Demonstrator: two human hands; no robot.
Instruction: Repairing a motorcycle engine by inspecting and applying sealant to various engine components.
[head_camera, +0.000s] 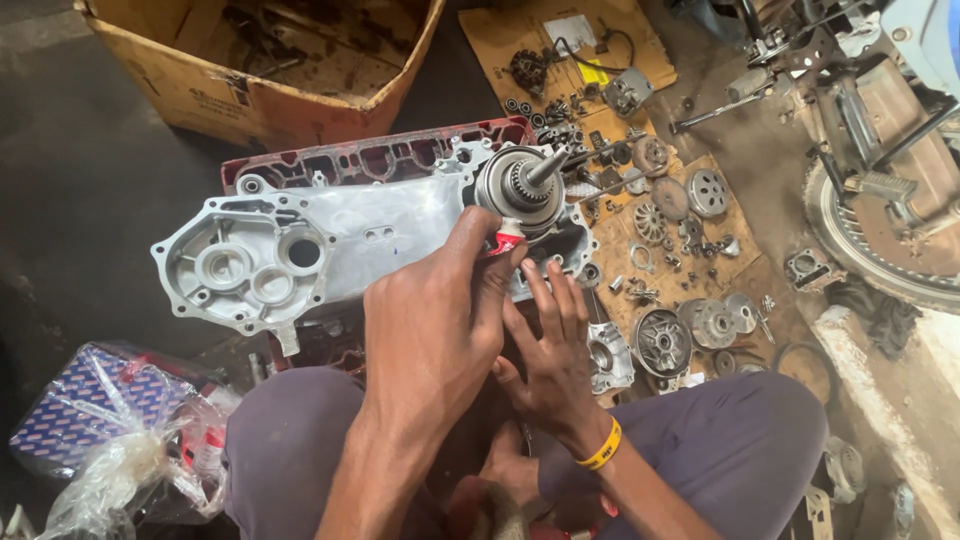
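A silver engine crankcase half (330, 235) lies on a dark red case (380, 158) on the floor before my knees. A round crankshaft assembly (520, 185) with a shaft sticking up sits in its right end. My left hand (435, 320) is shut on a small red and white tube (506, 240), its tip at the case rim just below the crankshaft. My right hand (555, 350), with a yellow wristband, rests flat on the case's near edge beside the left hand, fingers apart and holding nothing.
Flattened cardboard (640, 270) to the right carries several gears, bearings, clutch parts and covers. An open cardboard box (260, 60) stands at the back left. A plastic bag with a blue packet (110, 420) lies at the front left. A scooter wheel and frame (880, 210) stand at the right.
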